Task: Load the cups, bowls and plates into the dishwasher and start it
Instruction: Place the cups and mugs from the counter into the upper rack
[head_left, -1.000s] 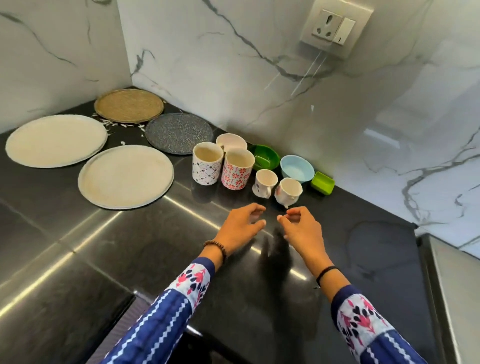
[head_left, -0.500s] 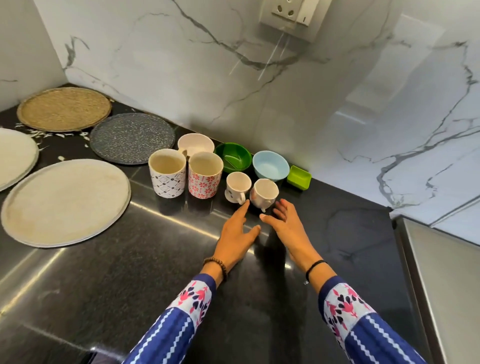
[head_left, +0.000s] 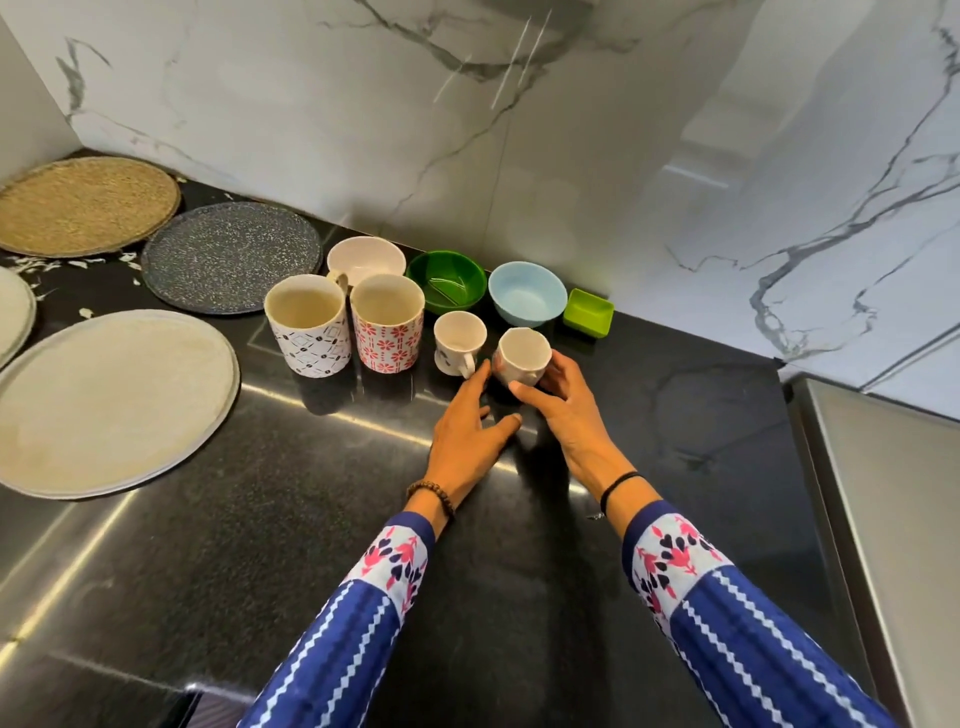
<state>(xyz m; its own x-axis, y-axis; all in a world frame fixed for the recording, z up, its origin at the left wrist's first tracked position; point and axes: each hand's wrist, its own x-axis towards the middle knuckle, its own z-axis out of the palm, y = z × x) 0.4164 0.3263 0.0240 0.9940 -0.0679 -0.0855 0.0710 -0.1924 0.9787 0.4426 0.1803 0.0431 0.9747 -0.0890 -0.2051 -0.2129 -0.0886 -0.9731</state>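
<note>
I judge the job barely begun: everything sits on the black desk (head_left: 311, 519), no dishwasher shows, and only my right hand (head_left: 566, 410) has fingers and thumb curled round the right small white cup (head_left: 522, 356). My left hand (head_left: 470, 434) is open with straight fingers, a fingertip just beside the other small white cup (head_left: 458, 340). I count four cups, those two plus the diamond-patterned mug (head_left: 307, 332) and red-flowered mug (head_left: 387, 332); four bowls, the pink bowl (head_left: 366, 260), dark green bowl (head_left: 447, 280), pale blue bowl (head_left: 527, 293) and small square lime dish (head_left: 588, 312); and four plates, the woven plate (head_left: 85, 205), speckled grey plate (head_left: 231, 257), large cream plate (head_left: 111, 402) and a cream plate cut off at the left edge (head_left: 13, 312).
</note>
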